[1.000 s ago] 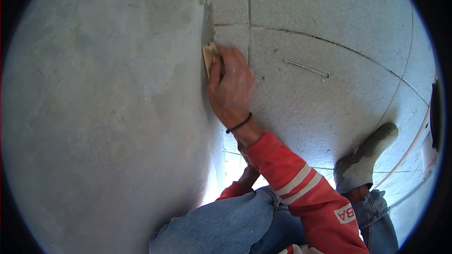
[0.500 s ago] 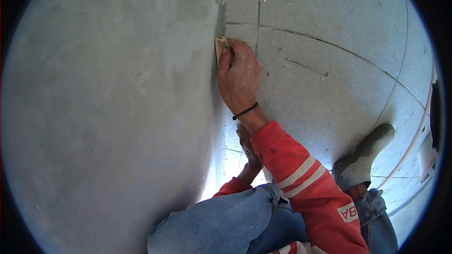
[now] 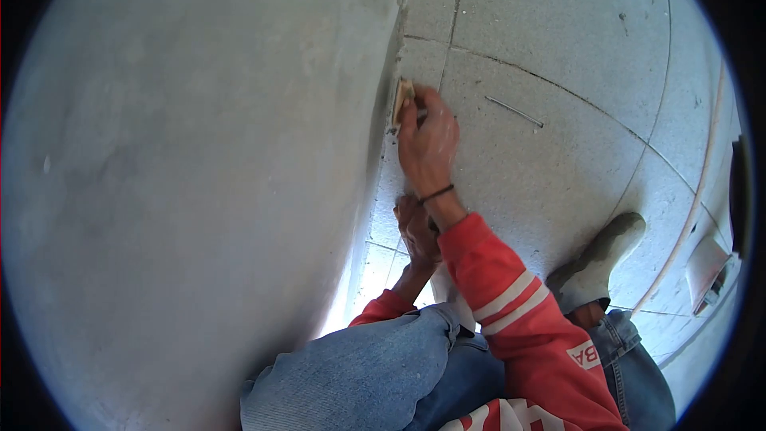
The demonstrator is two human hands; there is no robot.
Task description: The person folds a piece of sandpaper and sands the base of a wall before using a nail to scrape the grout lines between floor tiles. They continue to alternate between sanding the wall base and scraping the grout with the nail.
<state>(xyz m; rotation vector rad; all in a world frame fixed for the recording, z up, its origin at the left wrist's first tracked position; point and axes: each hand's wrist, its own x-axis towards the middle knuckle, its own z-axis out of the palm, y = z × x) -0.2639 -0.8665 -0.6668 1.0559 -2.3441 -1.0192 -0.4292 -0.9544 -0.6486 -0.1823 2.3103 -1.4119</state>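
Observation:
My right hand (image 3: pixel 429 137), with a dark band at the wrist, pinches a folded tan piece of sandpaper (image 3: pixel 403 102) between thumb and fingers. The sandpaper stands on edge where the grey wall (image 3: pixel 207 152) meets the tiled floor (image 3: pixel 550 191). Below and partly behind my right wrist is my left hand (image 3: pixel 418 231), its fingers curled. What it holds, if anything, is hidden. A thin metal rod (image 3: pixel 515 112), like a long nail, lies on the floor to the right of my right hand.
My bent knee (image 3: pixel 351 375) in blue jeans is close to the wall. A booted foot (image 3: pixel 598 263) rests on the tiles at lower right. Further right, a thin hose (image 3: pixel 692 219) runs along the floor beside a pale container (image 3: pixel 707 273).
My right hand and the sandpaper have slid a little way down the view, along the foot of the wall. More of my left hand shows now. The camera has shifted slightly.

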